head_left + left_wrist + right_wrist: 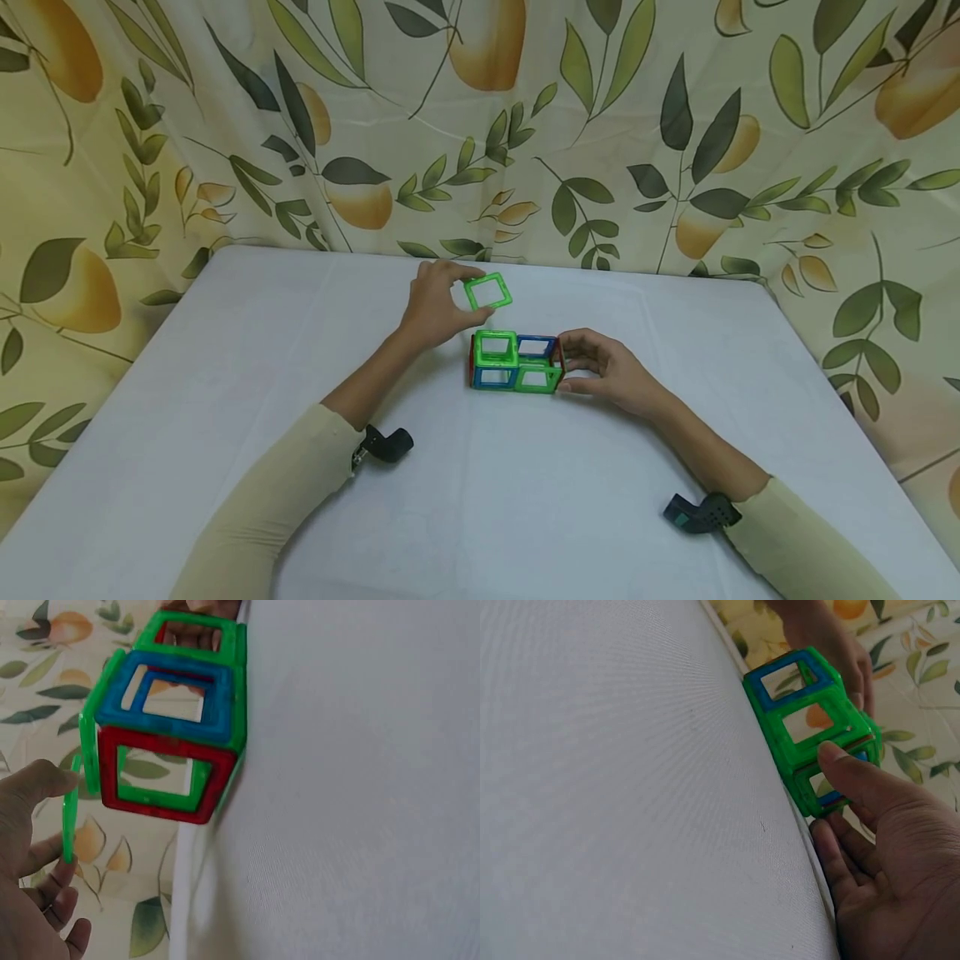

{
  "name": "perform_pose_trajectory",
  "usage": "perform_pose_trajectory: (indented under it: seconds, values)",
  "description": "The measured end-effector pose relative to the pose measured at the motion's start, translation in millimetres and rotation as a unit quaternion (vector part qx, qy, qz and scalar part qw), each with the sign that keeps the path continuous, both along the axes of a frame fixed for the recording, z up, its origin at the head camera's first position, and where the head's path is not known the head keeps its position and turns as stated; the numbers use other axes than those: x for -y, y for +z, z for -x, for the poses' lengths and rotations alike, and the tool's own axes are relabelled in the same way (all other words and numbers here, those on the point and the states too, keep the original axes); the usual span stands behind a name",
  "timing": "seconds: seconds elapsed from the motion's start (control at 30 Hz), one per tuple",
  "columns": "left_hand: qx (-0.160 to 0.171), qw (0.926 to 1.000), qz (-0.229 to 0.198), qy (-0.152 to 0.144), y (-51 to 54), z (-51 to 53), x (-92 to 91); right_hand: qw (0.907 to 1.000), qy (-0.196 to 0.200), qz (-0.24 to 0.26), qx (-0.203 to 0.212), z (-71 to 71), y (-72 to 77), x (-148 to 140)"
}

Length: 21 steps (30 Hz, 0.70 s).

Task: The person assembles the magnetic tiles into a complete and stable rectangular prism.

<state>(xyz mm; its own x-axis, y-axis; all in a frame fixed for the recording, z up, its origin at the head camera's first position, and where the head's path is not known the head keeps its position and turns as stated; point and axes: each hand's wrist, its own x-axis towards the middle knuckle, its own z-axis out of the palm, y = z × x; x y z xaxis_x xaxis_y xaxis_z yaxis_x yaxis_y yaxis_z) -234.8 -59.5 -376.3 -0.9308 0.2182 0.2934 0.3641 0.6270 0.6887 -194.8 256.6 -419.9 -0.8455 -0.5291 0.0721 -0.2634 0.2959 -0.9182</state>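
Note:
My left hand (433, 308) pinches a green square magnetic tile (468, 293) by its edges, between thumb and fingertips. In the left wrist view this tile (69, 817) appears edge-on, beside the block of joined tiles but apart from it. That block of magnetic tiles (495, 358) stands on the table, with green, blue and red open frames and a green tile on top of its left half. My right hand (611, 371) holds the block's right end; in the right wrist view the thumb (844, 769) lies against the green frame and the fingers bend around the end.
A white cloth covers the table (465, 492). Behind it hangs a curtain (480, 125) printed with leaves and fruit. Each wrist carries a black camera, one on the left (390, 446) and another on the right (701, 512).

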Motion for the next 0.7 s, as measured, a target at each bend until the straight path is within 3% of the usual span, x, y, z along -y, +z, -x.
perform_pose_trajectory:
  seconds: [0.43, 0.7]
  values:
    - [-0.010, 0.9984, 0.011, -0.055, 12.1, -17.6, -16.9, 1.0000, 0.000, -0.003, 0.002, 0.1, 0.5, 0]
    - [-0.016, 0.9965, 0.016, -0.080, 14.1, -22.2, -22.2, 1.0000, 0.001, -0.006, -0.001, 0.2, 0.2, 0]
